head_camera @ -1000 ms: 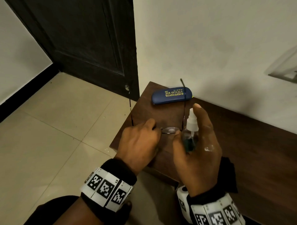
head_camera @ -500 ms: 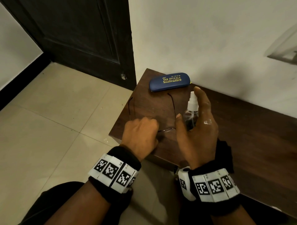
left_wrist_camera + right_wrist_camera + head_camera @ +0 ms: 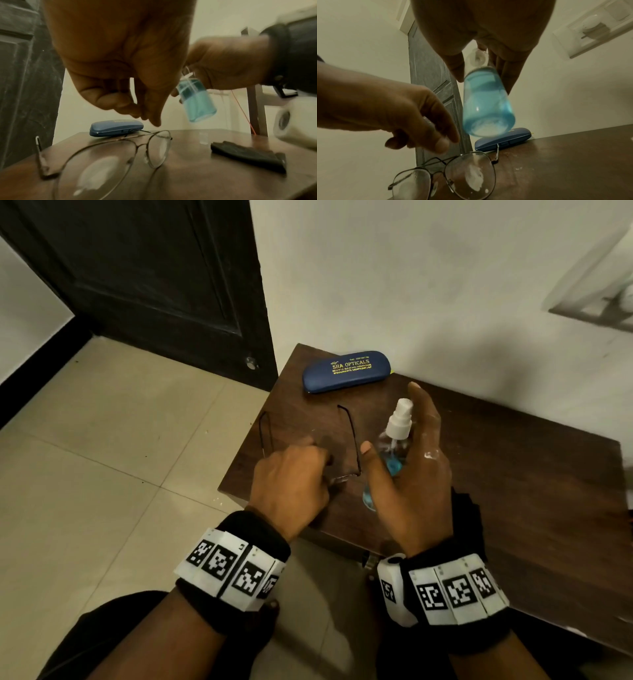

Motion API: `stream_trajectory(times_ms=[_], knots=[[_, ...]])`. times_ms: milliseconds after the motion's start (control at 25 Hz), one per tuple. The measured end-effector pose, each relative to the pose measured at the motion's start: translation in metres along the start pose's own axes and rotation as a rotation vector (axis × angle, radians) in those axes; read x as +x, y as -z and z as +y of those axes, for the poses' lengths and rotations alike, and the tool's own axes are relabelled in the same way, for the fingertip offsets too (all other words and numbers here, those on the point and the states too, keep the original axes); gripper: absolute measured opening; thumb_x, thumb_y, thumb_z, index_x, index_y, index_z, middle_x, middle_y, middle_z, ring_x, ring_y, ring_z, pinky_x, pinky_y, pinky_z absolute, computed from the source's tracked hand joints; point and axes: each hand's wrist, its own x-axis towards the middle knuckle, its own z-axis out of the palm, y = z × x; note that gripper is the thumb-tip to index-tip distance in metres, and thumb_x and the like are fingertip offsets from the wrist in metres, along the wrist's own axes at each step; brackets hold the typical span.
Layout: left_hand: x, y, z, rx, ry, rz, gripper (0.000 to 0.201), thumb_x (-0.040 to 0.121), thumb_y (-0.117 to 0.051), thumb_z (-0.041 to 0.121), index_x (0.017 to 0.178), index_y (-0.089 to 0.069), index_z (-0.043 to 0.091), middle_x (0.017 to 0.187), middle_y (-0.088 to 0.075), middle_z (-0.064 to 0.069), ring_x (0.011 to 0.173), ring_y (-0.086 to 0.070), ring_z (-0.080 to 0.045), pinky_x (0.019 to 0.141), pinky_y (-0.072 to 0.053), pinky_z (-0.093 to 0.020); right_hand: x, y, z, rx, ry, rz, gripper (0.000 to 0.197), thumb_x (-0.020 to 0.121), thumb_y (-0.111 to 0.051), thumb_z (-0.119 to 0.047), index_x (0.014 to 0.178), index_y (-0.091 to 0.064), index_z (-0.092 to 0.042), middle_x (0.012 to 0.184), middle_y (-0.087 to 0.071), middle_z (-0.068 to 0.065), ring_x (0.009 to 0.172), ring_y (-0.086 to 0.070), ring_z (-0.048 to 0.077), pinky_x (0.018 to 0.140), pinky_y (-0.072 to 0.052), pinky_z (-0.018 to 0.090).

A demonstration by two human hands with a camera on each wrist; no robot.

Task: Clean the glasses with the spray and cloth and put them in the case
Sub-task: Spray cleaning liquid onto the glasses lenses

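Glasses (image 3: pixel 109 155), thin-wired, lenses smeared, lie on the table (image 3: pixel 513 491); left hand (image 3: pixel 291 484) loosely curled above, right hand (image 3: pixel 414 474) gripping the spray bottle (image 3: pixel 486 102).

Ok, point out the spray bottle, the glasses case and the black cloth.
spray bottle (image 3: pixel 488 106): right wrist view, on its blue-filled body.
glasses case (image 3: pixel 346 370): head view, middle of the blue lid, on the gold lettering.
black cloth (image 3: pixel 247 155): left wrist view, middle of the folded cloth.

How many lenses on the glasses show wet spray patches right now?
2. The right wrist view shows a white patch on each lens of the glasses lying on the table.
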Motion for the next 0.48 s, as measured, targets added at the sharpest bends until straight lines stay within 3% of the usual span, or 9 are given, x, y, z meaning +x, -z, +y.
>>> stream_trajectory(times_ms=[80,160,200,240,320,360,400,480], knots=[[-0.003,0.006,0.004,-0.230,-0.107,0.120,0.004,0.082,-0.060,0.025,0.086,-0.060,0.025,0.088,-0.057,0.010,0.080,-0.058,-0.011,0.065,-0.042,-0.020,0.002,-0.002,-0.001,0.086,-0.027,0.009,0.081,0.082,-0.072,-0.012,0.146,-0.022,-0.025,0.105,-0.058,-0.022,0.096,-0.061,0.001,0.082,-0.050,0.015],[-0.005,0.008,0.013,-0.488,-0.154,0.109,0.017,0.074,-0.060,0.025,0.090,-0.062,0.023,0.086,-0.060,0.010,0.079,-0.058,-0.008,0.065,-0.045,-0.023,0.004,-0.002,0.001,0.232,-0.073,0.034,0.086,0.079,-0.075,-0.006,0.146,-0.022,-0.021,0.099,-0.058,-0.031,0.092,-0.062,-0.001,0.079,-0.050,0.013],[-0.005,0.007,0.017,-0.568,-0.149,0.075,0.024,0.072,-0.061,0.029,0.096,-0.061,0.027,0.089,-0.063,0.011,0.082,-0.060,-0.005,0.066,-0.047,-0.022,0.006,-0.003,0.003,0.310,-0.105,0.050,0.088,0.077,-0.076,-0.004,0.145,-0.022,-0.022,0.103,-0.057,-0.033,0.093,-0.062,0.002,0.082,-0.052,0.018],[-0.004,0.005,0.025,-0.601,-0.148,0.045,0.029,0.072,-0.063,0.035,0.100,-0.058,0.031,0.092,-0.064,0.013,0.084,-0.061,-0.002,0.067,-0.048,-0.020,0.007,0.000,0.004,0.385,-0.149,0.072,0.088,0.076,-0.078,-0.004,0.143,-0.023,-0.024,0.111,-0.056,-0.028,0.097,-0.062,0.006,0.085,-0.055,0.027],[-0.001,0.002,0.033,-0.553,-0.129,0.081,0.039,0.071,-0.066,0.041,0.107,-0.058,0.032,0.092,-0.065,0.015,0.082,-0.063,-0.002,0.066,-0.050,-0.023,0.009,0.003,0.008,0.523,-0.206,0.070,0.085,0.076,-0.078,-0.008,0.141,-0.026,-0.024,0.124,-0.055,0.005,0.102,-0.062,0.023,0.087,-0.055,0.044],[0.001,0.001,0.034,-0.507,-0.113,0.115,0.041,0.070,-0.069,0.040,0.109,-0.059,0.030,0.092,-0.066,0.014,0.083,-0.064,-0.006,0.066,-0.052,-0.026,0.009,0.006,0.012,0.564,-0.216,0.065,0.076,0.080,-0.075,-0.013,0.139,-0.029,-0.023,0.120,-0.056,0.017,0.100,-0.063,0.028,0.086,-0.055,0.045],[0.001,0.000,0.036,-0.455,-0.100,0.135,0.043,0.070,-0.072,0.039,0.110,-0.060,0.029,0.094,-0.068,0.012,0.085,-0.065,-0.009,0.069,-0.054,-0.030,0.009,0.011,0.014,0.566,-0.212,0.072,0.063,0.085,-0.070,-0.020,0.136,-0.034,-0.021,0.114,-0.059,0.018,0.098,-0.064,0.027,0.085,-0.056,0.043],[0.005,-0.002,0.036,-0.345,-0.090,0.150,0.042,0.072,-0.075,0.040,0.110,-0.060,0.029,0.101,-0.070,0.008,0.089,-0.066,-0.011,0.072,-0.056,-0.034,0.016,0.031,0.025,0.395,-0.225,0.153,0.039,0.091,-0.056,-0.035,0.125,-0.050,-0.018,0.103,-0.065,0.002,0.093,-0.064,0.015,0.083,-0.055,0.037]])
